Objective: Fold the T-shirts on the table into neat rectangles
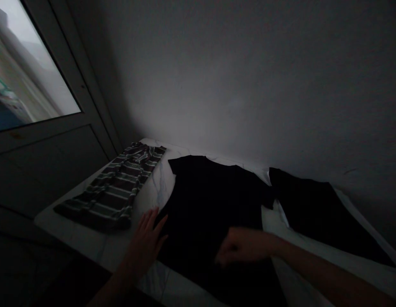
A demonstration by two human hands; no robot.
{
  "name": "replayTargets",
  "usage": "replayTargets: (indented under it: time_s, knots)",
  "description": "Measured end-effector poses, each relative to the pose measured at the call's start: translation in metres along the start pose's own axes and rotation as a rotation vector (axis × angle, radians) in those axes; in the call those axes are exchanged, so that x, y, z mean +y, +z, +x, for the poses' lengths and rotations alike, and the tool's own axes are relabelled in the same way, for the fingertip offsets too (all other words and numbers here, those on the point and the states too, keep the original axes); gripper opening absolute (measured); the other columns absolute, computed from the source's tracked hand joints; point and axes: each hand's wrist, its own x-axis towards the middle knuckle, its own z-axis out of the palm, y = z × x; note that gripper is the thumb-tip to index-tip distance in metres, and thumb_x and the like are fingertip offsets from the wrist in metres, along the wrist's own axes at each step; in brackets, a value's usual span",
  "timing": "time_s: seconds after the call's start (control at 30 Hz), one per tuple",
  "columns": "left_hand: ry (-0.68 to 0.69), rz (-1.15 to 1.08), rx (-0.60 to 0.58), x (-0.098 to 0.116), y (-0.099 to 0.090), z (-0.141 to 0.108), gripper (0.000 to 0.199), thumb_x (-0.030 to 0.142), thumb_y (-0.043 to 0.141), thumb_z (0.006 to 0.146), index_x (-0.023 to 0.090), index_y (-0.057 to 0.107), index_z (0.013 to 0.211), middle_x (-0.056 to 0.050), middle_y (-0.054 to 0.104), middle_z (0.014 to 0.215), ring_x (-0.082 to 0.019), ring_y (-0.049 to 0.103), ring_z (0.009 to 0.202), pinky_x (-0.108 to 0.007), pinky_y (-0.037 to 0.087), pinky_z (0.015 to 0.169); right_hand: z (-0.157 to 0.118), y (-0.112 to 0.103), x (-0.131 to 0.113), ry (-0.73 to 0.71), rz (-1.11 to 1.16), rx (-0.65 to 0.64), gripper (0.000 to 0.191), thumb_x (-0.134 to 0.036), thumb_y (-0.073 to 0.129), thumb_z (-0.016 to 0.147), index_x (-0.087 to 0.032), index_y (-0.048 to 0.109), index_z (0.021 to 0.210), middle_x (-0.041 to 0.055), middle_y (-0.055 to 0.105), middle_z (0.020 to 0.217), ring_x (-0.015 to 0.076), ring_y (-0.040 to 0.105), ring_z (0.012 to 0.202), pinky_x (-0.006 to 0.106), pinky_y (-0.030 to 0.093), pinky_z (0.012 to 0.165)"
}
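A black T-shirt [213, 196] lies spread out in front of me, its neck toward the wall and its sleeves out to the sides. My left hand [148, 234] rests at the shirt's left edge with the fingers stretched and apart. Over the lower part of the shirt is my right hand [241, 246], slightly blurred, its fingers curled in and closed. The dark cloth hides whether a fold is between those fingers.
A striped collared shirt [113, 189] lies on the left of the white marbled table [159, 183]. Another black garment [319, 209] lies at the right. Behind stands a grey wall [223, 85], with a door [57, 140] with a glass pane at the left. The room is dim.
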Motion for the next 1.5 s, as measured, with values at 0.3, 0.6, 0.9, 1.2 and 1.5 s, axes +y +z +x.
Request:
replayTargets:
  time_s: [0.3, 0.6, 0.9, 1.2, 1.5]
  knots:
    - [-0.385, -0.041, 0.056, 0.009, -0.008, -0.019, 0.041, 0.038, 0.056, 0.089, 0.018, 0.054, 0.126, -0.011, 0.068, 0.11, -0.028, 0.064, 0.099, -0.044, 0.051, 0.087, 0.228, -0.139, 0.048, 0.471, -0.085, 0.944, 0.033, -0.017, 0.043, 0.099, -0.014, 0.062, 0.125, 0.0107, 0.063, 0.13, 0.0147, 0.058, 0.12, 0.026, 0.042, 0.101]
    - [-0.508, -0.146, -0.123, 0.008, -0.018, -0.022, 0.014, 0.035, 0.063, 0.084, 0.023, 0.066, 0.09, -0.004, 0.073, 0.089, -0.028, 0.067, 0.086, -0.044, 0.05, 0.079, 0.29, -0.118, 0.034, 0.602, -0.275, 0.94, 0.067, -0.058, 0.068, 0.08, -0.009, 0.055, 0.123, 0.0238, 0.058, 0.125, 0.0337, 0.058, 0.114, 0.042, 0.05, 0.089]
    - [-0.381, -0.189, 0.133, 0.012, -0.021, -0.019, 0.017, 0.033, 0.051, 0.092, 0.022, 0.062, 0.083, -0.003, 0.068, 0.077, -0.022, 0.065, 0.073, -0.036, 0.051, 0.069, 0.284, -0.121, 0.055, 0.517, -0.028, 1.204, 0.016, -0.016, 0.055, 0.086, -0.017, 0.06, 0.101, 0.0114, 0.067, 0.107, 0.0216, 0.064, 0.101, 0.032, 0.049, 0.086]
    - [0.018, -0.443, 0.191, 0.051, -0.038, -0.002, 0.035, 0.0, 0.044, 0.07, 0.023, 0.056, 0.093, -0.004, 0.069, 0.098, -0.021, 0.062, 0.096, -0.035, 0.051, 0.083, 0.163, -0.121, 0.13, 0.813, 0.317, 1.566, 0.032, -0.02, 0.038, 0.086, -0.011, 0.056, 0.112, 0.0177, 0.066, 0.11, 0.0261, 0.063, 0.103, 0.034, 0.046, 0.088]
    - [0.2, -0.447, 0.016, 0.069, -0.025, 0.001, 0.039, -0.006, 0.044, 0.071, 0.022, 0.056, 0.095, -0.001, 0.069, 0.092, -0.019, 0.061, 0.089, -0.035, 0.048, 0.085, 0.128, -0.098, 0.141, 0.894, 0.396, 1.51, 0.031, -0.029, 0.057, 0.084, -0.009, 0.062, 0.107, 0.017, 0.07, 0.105, 0.0268, 0.065, 0.1, 0.03, 0.049, 0.083]
